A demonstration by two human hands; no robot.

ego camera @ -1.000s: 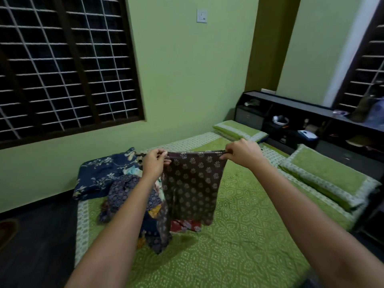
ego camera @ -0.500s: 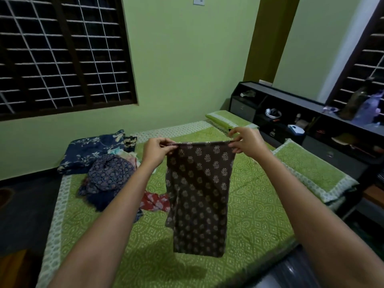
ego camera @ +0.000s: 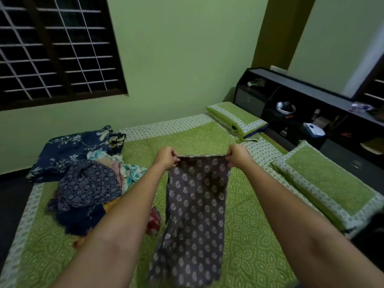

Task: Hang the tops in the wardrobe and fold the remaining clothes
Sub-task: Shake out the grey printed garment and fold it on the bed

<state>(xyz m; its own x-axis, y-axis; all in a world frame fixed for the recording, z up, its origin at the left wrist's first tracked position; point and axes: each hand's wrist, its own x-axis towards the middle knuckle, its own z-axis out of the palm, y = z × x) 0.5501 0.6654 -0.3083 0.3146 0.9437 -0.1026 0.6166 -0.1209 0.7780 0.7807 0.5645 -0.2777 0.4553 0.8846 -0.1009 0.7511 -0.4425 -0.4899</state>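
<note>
The room was a green-walled bedroom with a barred window (ego camera: pixel 56 48) at the upper left of the frame and a dark headboard shelf (ego camera: pixel 311 113) at the right, and a bed (ego camera: pixel 255 235) under a green patterned cover filled the lower half. Over the last second the brown printed garment (ego camera: pixel 195 215) had come up out of the heap and dropped open to its full length, so it now hung free in the centre of the frame, above the cover, instead of bunching against the other clothes. That probably meant it was being shaken out and checked before a fold or a hanger; whether it was a top or trousers was hard to tell from this angle. The left hand (ego camera: pixel 166 157) and the right hand (ego camera: pixel 238 155) each pinched one end of its top edge, held apart so the edge ran taut and level between them. The cloth looked thin and limp, dark brown with rows of small pale floral motifs, slightly narrower toward the bottom. The pile of clothes (ego camera: pixel 83 175) lay at the centre left, still unsorted.
</note>
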